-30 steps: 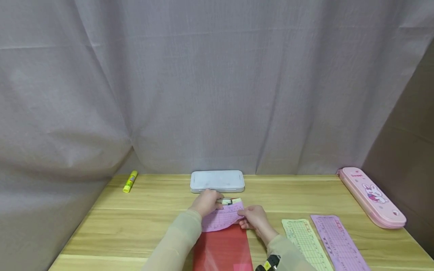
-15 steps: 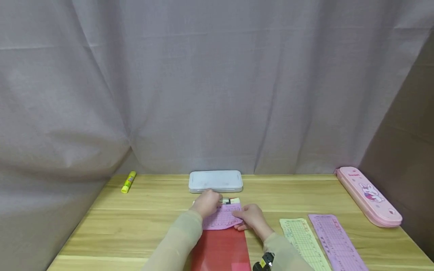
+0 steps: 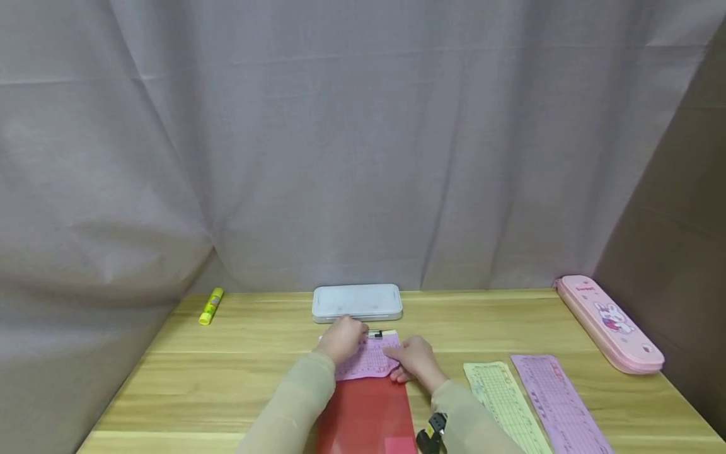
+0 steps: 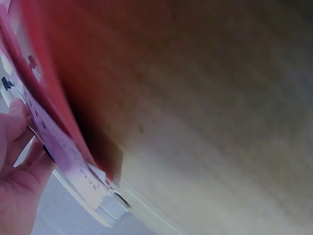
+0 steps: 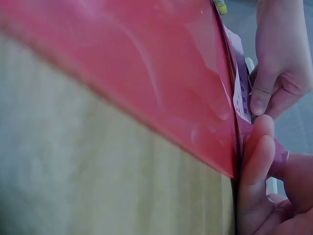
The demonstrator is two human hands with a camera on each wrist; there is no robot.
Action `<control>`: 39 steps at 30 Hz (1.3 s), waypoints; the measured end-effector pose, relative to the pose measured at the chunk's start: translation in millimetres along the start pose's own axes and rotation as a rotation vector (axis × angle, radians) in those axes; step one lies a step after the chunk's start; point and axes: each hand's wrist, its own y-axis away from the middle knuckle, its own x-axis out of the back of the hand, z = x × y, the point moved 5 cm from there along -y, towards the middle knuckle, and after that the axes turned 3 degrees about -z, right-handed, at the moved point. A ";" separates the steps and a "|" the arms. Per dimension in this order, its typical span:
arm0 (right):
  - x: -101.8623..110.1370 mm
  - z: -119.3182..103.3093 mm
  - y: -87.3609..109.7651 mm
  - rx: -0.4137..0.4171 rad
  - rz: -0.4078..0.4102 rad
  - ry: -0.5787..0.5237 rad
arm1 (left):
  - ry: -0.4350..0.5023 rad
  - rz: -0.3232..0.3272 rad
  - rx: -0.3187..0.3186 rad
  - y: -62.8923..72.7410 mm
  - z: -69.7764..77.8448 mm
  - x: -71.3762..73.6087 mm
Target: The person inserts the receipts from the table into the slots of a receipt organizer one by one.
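Plainly, from my station, I had both hands busy on one spot. My left hand was curled, thumb and fingers pinching the metal clip at the far end of a red folder. My right hand pinched the right edge of a purple sheet, which lay over the folder's far end, against the clip; whether its edge sat under the clip I couldn't tell. Just beyond: a white case. To the right lay a yellow-green sheet, a second purple sheet beside it, then a pink pencil case. Far left, well apart: a yellow glue stick on the wooden table.
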 end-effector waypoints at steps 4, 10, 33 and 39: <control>-0.3 0.2 -1.2 -0.008 -0.005 -0.002 | 0.032 -0.032 0.021 -1.3 -1.0 1.1; -1.7 1.2 -2.3 -0.008 -0.023 -0.003 | 0.073 -0.069 0.039 -4.6 -4.7 1.0; 1.9 -4.8 0.4 -0.032 0.006 0.017 | 0.033 0.015 -0.025 -1.5 -0.3 0.8; 1.1 -0.2 -3.3 -0.016 0.014 0.006 | 0.043 0.019 -0.010 -0.1 -0.3 1.2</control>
